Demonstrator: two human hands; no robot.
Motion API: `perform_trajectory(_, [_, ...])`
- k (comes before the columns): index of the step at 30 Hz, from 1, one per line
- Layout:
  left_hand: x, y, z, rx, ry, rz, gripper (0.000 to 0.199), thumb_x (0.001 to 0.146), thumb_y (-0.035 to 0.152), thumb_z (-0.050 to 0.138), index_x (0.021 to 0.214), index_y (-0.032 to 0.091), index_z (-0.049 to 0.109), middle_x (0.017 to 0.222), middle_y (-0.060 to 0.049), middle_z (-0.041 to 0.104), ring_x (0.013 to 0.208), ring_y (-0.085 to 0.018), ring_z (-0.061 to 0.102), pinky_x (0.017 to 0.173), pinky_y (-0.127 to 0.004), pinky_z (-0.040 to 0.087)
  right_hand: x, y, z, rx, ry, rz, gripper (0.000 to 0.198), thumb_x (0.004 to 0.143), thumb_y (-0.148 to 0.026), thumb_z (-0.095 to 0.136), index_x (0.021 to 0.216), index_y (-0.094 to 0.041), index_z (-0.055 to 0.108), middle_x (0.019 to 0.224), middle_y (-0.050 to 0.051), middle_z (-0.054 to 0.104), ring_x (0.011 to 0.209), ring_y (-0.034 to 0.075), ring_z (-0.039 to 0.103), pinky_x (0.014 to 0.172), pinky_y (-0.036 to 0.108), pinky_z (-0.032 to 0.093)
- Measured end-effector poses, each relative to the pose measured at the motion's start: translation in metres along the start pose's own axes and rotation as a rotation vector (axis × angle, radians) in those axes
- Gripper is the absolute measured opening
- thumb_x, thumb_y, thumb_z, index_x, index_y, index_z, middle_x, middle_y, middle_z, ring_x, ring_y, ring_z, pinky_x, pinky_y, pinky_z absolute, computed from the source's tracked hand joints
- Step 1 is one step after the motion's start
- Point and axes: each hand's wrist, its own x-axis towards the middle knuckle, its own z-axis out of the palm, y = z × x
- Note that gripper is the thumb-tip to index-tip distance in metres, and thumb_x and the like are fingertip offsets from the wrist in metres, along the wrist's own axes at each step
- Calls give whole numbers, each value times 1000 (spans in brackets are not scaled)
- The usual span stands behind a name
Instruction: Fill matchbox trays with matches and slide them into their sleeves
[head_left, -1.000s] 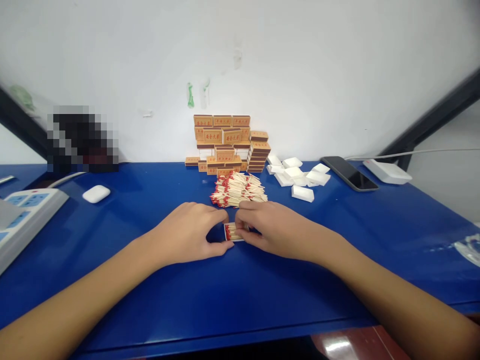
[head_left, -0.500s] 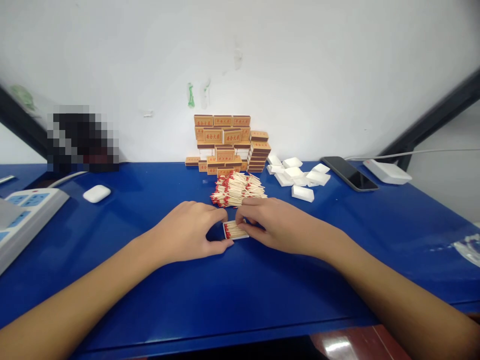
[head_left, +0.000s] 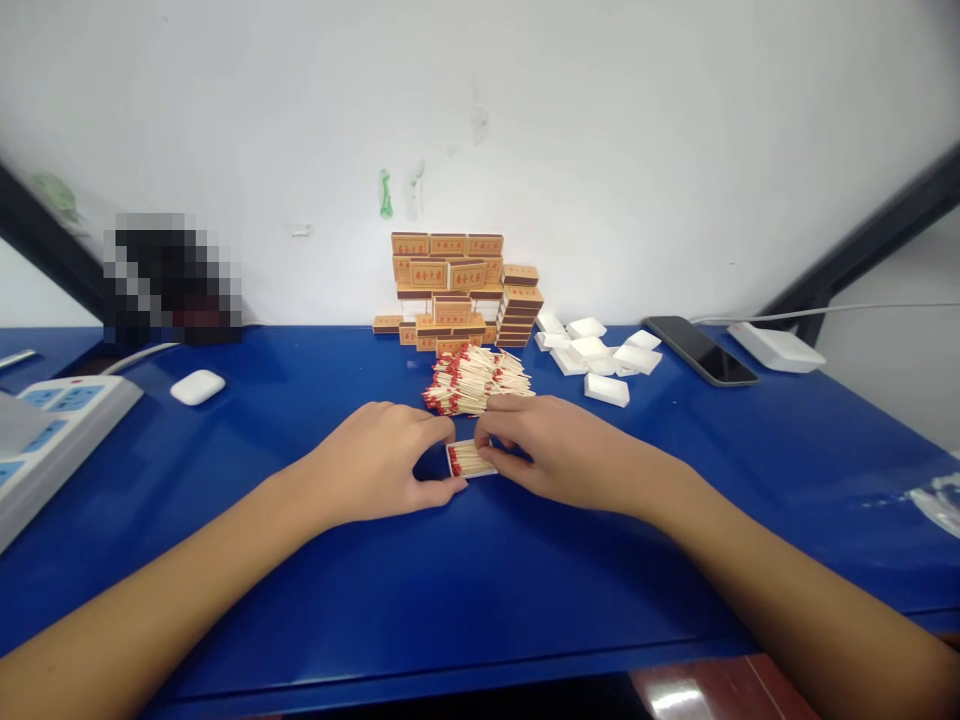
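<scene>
A small white matchbox tray [head_left: 471,474] lies on the blue table with a layer of red-tipped matches [head_left: 466,459] in it. My left hand [head_left: 386,460] has thumb and forefinger at the two long sides of its left end, holding it. My right hand [head_left: 547,445] is bent over the tray's right end, fingertips and thumb closed together on the matches there. The right end of the tray is hidden under that hand. Just behind the hands is a loose heap of matches [head_left: 476,378], heads mostly to the left.
Against the wall, printed matchboxes [head_left: 448,275] are stacked. White empty trays [head_left: 589,350] lie in a pile to their right, near a phone [head_left: 701,350] and a white device [head_left: 776,347]. At left are a white earbud case [head_left: 198,387] and a power strip [head_left: 67,440].
The camera view has shifted slightly. Both hands stay in nearly the same place on the tray, the right fingers moving only a little.
</scene>
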Motion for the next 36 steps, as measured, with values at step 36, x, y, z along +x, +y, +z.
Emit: perform_trajectory(36, [-1, -2, 0, 2, -22, -11, 28, 93, 48, 64, 100, 21, 71, 82, 0, 73, 68, -19, 64, 61, -31, 37, 6, 34, 0, -108, 65, 159, 9, 92, -11, 61, 87, -18, 62, 81, 2, 63, 71, 15, 51, 64, 29, 32])
